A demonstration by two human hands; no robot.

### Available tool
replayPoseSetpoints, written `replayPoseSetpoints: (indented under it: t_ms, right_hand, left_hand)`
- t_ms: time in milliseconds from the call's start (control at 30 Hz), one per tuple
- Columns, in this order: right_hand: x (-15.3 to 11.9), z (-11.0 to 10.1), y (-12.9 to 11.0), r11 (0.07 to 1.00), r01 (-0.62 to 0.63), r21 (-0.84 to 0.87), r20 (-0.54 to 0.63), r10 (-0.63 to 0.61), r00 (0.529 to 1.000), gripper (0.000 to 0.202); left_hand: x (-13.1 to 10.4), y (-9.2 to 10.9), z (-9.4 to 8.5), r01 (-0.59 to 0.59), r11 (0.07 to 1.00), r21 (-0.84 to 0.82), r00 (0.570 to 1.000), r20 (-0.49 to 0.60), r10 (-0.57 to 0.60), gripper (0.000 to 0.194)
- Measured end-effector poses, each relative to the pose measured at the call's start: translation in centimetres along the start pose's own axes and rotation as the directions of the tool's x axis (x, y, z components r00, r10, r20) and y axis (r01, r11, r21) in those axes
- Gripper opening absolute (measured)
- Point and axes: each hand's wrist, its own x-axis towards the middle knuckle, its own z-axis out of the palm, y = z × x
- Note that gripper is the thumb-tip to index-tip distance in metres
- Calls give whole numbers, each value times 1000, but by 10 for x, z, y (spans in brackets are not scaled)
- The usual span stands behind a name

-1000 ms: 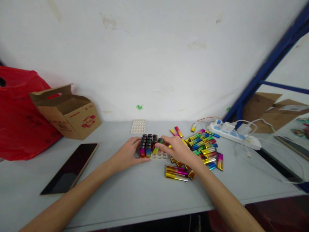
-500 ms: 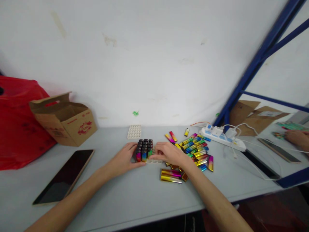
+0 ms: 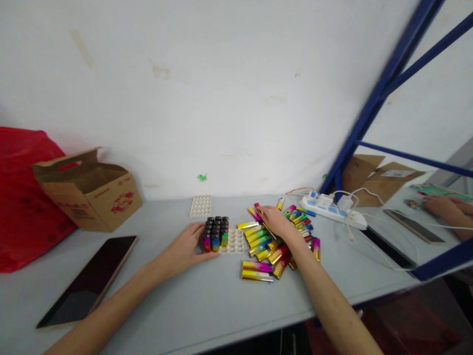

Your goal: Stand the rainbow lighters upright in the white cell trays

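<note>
Several lighters [image 3: 216, 234] with black tops and shiny rainbow bodies stand upright in rows at the left of a white tray [image 3: 235, 241] with round holes. My left hand [image 3: 188, 246] is wrapped around their left side, thumb in front and fingers behind. To the right lies a loose pile of shiny lighters [image 3: 258, 240] in yellow, pink, blue and green. My right hand [image 3: 276, 220] is over the pile's far left part, its fingers curled down on a lighter there; the fingertips are partly hidden. Two lighters [image 3: 257, 271] lie side by side in front of the pile.
A second white holed tray [image 3: 200, 205] lies near the wall. At left are a tablet [image 3: 88, 281], an open cardboard box [image 3: 88, 192] and a red bag [image 3: 29, 197]. A power strip [image 3: 334, 212] with cables lies right, by a blue frame. Beyond it, another person's hands [image 3: 443, 206] show.
My right hand has left the tray and moved right onto the lighter pile, uncovering the tray's holes. My left hand stays at the upright lighters. The view has shifted slightly.
</note>
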Motion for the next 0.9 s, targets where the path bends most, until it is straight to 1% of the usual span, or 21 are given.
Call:
replayPoseSetpoints:
  t_ms: [167,300,467,500,567,633,667,733,767,833,867,900]
  right_hand:
    - [1,-1,-2,996,-84,-6,-2,84,996,33]
    - [4,1,-5,990,-138,4,-19,139,990,41]
    - [9,4,-6,988,-151,43,-63,153,986,49]
    - [10,4,-5,985,-148,83,-94,156,983,51]
    - [13,5,-2,951,-123,283,-183,179,967,50]
    - [15,7,-1,861,-64,505,-254,219,942,41]
    - [15,9,-2,809,-37,586,-265,234,935,35]
    - [14,12,-8,701,-17,713,-222,248,943,25]
    - [13,14,-12,624,-17,781,-179,250,952,29]
    - [10,15,-23,406,-31,913,-68,228,971,47]
    - [8,15,-29,308,-47,950,-17,202,979,56]
    - [6,14,-36,243,-65,968,22,176,984,64]
  left_hand:
    - [0,1,-2,-19,1000,2,1000,0,19,69]
    - [0,1,-3,1,1000,21,1000,30,-2,76]
    - [0,1,-2,12,999,32,999,34,-13,76]
    - [0,0,-2,10,999,34,999,37,-11,75]
    - [-1,-1,-2,1,999,38,1000,31,-3,73]
    - [0,-1,-3,-11,999,35,1000,21,10,72]
    - [0,-1,-3,-15,999,31,1000,17,15,71]
    - [0,-1,-3,-20,999,26,1000,14,20,69]
    - [0,-1,-3,-22,999,25,1000,14,21,68]
    - [0,0,-3,-21,999,28,1000,14,21,69]
    - [0,0,-3,-22,999,29,1000,16,22,70]
    - [0,0,-3,-25,999,30,1000,19,24,71]
